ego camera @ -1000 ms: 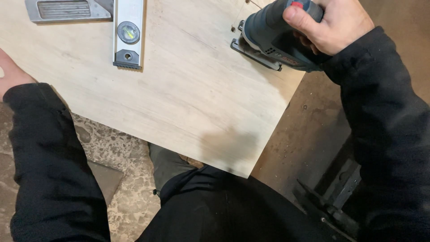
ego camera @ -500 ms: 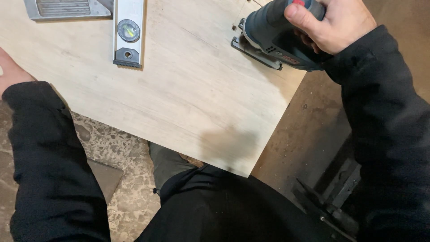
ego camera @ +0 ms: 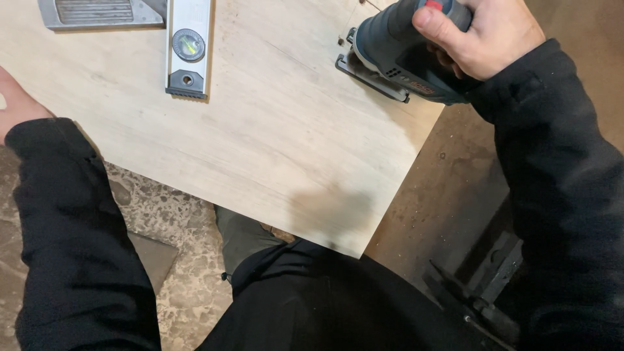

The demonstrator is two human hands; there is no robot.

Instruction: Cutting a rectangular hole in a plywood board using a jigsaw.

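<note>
My right hand is closed around a dark blue-grey jigsaw at the top right. The saw's metal base plate rests flat on a pale wooden board. My left hand shows only partly at the left edge, resting on the board's left side; its fingers are out of frame. Both arms wear black sleeves.
A silver spirit level with a round vial lies on the board at the top. A grey metal square lies beside it at the top left. Below the board are speckled floor, my dark trousers, and a black metal stand at lower right.
The jigsaw and my right hand have shifted very slightly; the left hand has edged a little up along the board's left side. Otherwise the scene holds still.
</note>
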